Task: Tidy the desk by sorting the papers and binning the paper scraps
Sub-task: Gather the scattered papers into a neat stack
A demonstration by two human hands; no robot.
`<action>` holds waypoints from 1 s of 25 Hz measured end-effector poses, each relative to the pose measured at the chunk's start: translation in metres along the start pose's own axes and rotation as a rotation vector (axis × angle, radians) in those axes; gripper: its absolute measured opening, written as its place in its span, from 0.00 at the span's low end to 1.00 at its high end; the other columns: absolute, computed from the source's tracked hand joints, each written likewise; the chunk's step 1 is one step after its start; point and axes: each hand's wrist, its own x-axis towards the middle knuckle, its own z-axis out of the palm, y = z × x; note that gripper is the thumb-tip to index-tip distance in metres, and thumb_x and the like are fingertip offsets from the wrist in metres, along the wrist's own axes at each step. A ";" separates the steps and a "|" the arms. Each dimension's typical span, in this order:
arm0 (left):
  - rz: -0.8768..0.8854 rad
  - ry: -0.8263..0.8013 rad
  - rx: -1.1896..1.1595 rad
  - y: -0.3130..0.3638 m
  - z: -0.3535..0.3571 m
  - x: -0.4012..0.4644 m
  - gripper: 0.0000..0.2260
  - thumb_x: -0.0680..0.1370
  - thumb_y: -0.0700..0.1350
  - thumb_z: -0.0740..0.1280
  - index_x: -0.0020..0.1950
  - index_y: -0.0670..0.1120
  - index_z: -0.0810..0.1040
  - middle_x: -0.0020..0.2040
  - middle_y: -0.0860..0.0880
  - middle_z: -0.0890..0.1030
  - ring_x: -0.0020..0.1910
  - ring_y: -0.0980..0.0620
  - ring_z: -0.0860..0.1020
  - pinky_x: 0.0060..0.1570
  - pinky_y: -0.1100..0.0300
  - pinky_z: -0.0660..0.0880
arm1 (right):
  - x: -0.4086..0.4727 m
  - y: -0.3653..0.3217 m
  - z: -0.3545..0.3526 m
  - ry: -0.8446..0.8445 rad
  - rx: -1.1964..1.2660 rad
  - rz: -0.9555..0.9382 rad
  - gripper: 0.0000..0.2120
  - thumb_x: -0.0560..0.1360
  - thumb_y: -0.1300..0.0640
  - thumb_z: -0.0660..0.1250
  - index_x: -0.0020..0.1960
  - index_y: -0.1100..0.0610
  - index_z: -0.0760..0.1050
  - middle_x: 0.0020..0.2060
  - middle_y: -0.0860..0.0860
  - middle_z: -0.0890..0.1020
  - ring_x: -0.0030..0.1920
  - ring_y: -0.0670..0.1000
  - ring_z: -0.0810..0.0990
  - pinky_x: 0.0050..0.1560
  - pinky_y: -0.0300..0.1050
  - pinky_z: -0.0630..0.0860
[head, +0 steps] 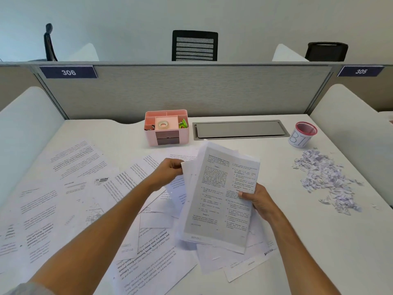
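Head view: both hands lift a sheaf of papers (221, 196) above the surface (319, 241); left hand (168, 171) fingers pinch its left edge, right hand (258, 201) fingers grip its right edge. Paper scraps (325, 177) lie near the bin cup (303, 134).

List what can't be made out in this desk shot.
Head view:
- Sheets under the held stack: covered by it.
- Left hand fingertips: hidden behind the stack's edge.
- Inside the bin cup: angle hides it.
- Print on scattered papers: mostly too small or blurred.
- Organizer side compartments: contents too small.
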 end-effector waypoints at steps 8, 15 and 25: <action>-0.028 -0.066 0.017 0.003 -0.019 -0.004 0.08 0.80 0.50 0.65 0.52 0.53 0.84 0.45 0.54 0.85 0.43 0.50 0.84 0.41 0.59 0.78 | 0.001 -0.010 0.017 -0.001 -0.073 -0.011 0.16 0.70 0.69 0.73 0.56 0.59 0.81 0.51 0.54 0.86 0.51 0.55 0.85 0.46 0.45 0.82; -0.025 -0.097 0.034 0.009 -0.028 -0.002 0.09 0.79 0.53 0.65 0.50 0.53 0.84 0.43 0.53 0.85 0.42 0.49 0.85 0.42 0.58 0.80 | -0.001 -0.014 0.024 0.022 -0.092 -0.077 0.15 0.71 0.65 0.73 0.56 0.54 0.80 0.51 0.51 0.86 0.51 0.54 0.84 0.44 0.44 0.80; -0.017 0.041 -0.626 -0.018 -0.022 -0.025 0.49 0.51 0.76 0.71 0.62 0.46 0.75 0.60 0.45 0.80 0.59 0.45 0.78 0.62 0.46 0.72 | -0.006 -0.038 0.031 0.270 0.096 -0.224 0.12 0.70 0.64 0.74 0.51 0.51 0.80 0.47 0.51 0.86 0.48 0.54 0.83 0.44 0.51 0.81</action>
